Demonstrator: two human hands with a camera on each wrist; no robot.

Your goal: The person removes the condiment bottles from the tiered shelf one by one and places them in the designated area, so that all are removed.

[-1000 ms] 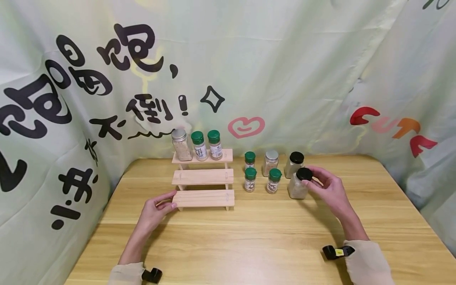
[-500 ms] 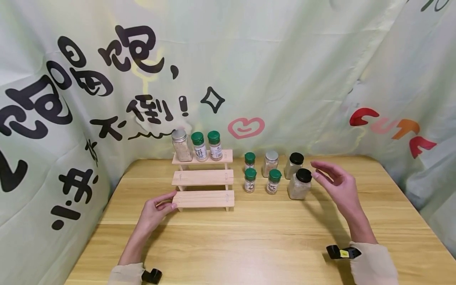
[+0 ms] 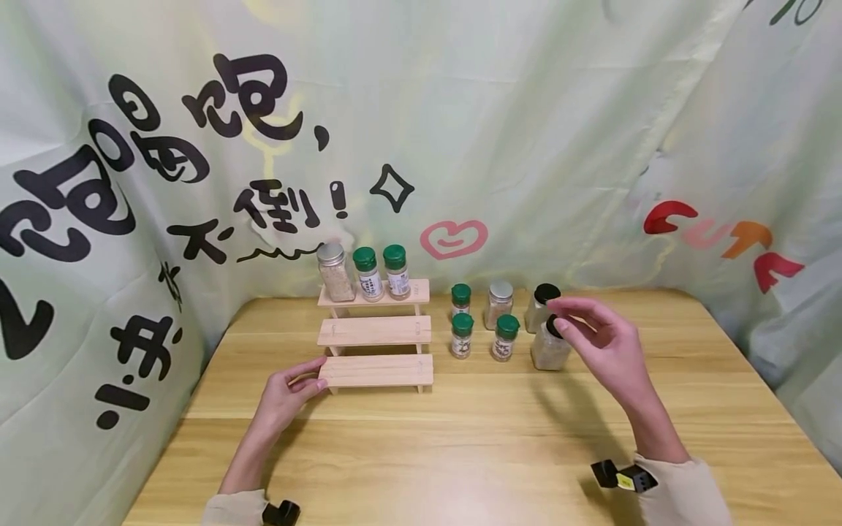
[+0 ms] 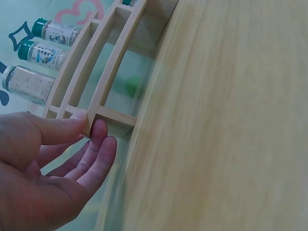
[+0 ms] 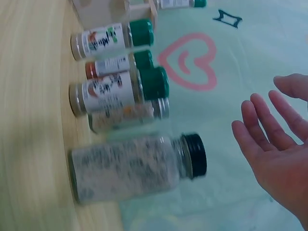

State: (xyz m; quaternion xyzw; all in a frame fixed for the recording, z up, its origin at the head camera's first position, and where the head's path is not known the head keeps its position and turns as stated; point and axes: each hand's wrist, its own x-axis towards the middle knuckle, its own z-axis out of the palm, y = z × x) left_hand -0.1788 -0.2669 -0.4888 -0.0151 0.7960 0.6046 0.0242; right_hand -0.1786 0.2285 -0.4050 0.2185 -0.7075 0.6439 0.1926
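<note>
On the table (image 3: 427,453), still pinches the wooden rack (image 3: 375,331) by its lowest shelf (image 3: 378,371) with the left hand (image 3: 283,397), but has swung the right hand (image 3: 608,347), empty and loosely curved, leftward since half a second ago, above the front black-capped jar (image 3: 549,353).

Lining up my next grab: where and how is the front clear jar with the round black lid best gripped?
Probably by the round black lid, coming from the right and slightly above, where the right hand hovers. The front clear jar stands upright, its lid above a narrower neck; a second black-lidded jar sits close behind, a small green-lidded jar to its left.
</note>
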